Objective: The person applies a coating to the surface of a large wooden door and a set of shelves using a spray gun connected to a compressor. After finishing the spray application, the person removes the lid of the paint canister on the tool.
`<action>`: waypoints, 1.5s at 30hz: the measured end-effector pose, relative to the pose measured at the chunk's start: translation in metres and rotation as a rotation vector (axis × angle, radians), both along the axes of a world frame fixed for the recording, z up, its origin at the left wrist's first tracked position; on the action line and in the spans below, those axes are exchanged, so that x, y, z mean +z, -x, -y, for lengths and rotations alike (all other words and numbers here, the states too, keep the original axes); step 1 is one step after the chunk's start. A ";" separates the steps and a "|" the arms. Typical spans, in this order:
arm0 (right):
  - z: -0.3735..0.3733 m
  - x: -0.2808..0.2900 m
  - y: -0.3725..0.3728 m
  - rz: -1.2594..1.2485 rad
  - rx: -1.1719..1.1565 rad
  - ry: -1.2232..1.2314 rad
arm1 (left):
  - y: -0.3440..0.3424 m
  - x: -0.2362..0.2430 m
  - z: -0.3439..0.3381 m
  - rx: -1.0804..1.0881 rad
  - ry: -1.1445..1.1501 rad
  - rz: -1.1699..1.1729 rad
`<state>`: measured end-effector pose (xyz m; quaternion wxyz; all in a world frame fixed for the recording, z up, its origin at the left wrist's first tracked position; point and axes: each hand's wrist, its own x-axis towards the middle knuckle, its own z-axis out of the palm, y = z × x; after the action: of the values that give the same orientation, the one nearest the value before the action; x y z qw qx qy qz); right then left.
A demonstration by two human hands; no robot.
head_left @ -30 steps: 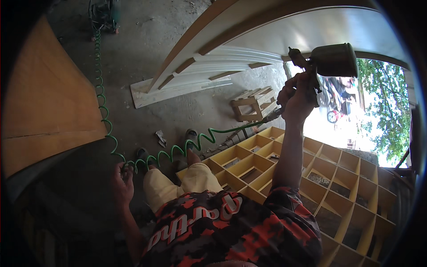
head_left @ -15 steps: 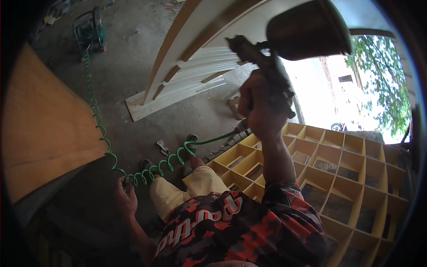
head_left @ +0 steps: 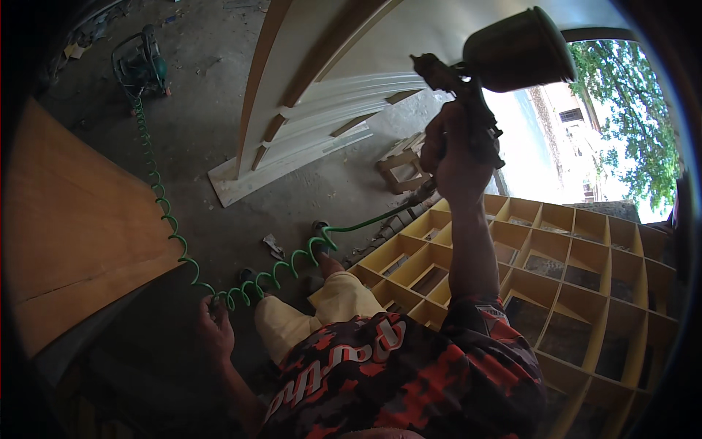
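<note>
My right hand (head_left: 462, 150) is wrapped round the handle of a spray gun (head_left: 479, 110), raised before the white panel. A dark metal cup (head_left: 519, 51) sits on top of the gun, and its nozzle points left. From below the handle a green coiled air hose (head_left: 274, 272) runs down and left in loops. Low on the left, my left hand (head_left: 217, 325) is closed on the hose, its fingers pinched at a coil. Past that hand the hose climbs to a green machine on wheels, which looks like a compressor (head_left: 142, 69).
A tall white panel (head_left: 358, 66) with wooden strips leans ahead on a white board (head_left: 227, 188). An orange-brown wooden sheet (head_left: 88, 227) stands at left. On the right is a yellowish wooden grid frame (head_left: 537, 289). A small wooden frame (head_left: 402, 164) rests on the concrete floor (head_left: 212, 110).
My right hand and the spray gun have shifted right in the view. The cup looks smaller and farther off. My left hand still grips the hose, a little lower in the picture.
</note>
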<state>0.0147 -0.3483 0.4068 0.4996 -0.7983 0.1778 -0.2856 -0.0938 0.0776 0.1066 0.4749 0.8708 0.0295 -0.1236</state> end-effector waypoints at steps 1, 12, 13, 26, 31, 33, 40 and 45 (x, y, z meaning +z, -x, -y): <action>0.011 0.000 -0.003 0.012 -0.008 -0.024 | 0.000 0.004 0.004 0.010 -0.002 -0.006; 0.146 0.000 -0.008 0.030 -0.106 -0.011 | -0.014 0.022 0.049 -0.016 0.167 -0.148; 0.155 -0.001 -0.008 0.018 -0.110 0.007 | -0.014 0.022 0.054 -0.020 0.165 -0.148; 0.260 -0.007 -0.026 0.034 -0.181 -0.055 | -0.024 0.030 0.128 -0.001 0.153 -0.123; 0.305 -0.007 -0.028 0.062 -0.202 -0.016 | -0.030 0.026 0.157 -0.010 0.177 -0.104; 0.325 -0.007 -0.030 0.063 -0.212 -0.040 | -0.033 0.031 0.171 -0.011 0.149 -0.099; 0.388 -0.005 -0.033 0.046 -0.233 -0.044 | -0.039 0.044 0.211 -0.009 0.114 -0.135; 0.427 -0.003 -0.029 0.098 -0.250 -0.081 | -0.040 0.053 0.232 -0.008 0.141 -0.163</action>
<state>0.0439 -0.7754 0.4039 0.5002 -0.7342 0.2627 -0.3766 -0.0536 -0.1541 0.1600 0.5305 0.8224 0.0558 -0.1976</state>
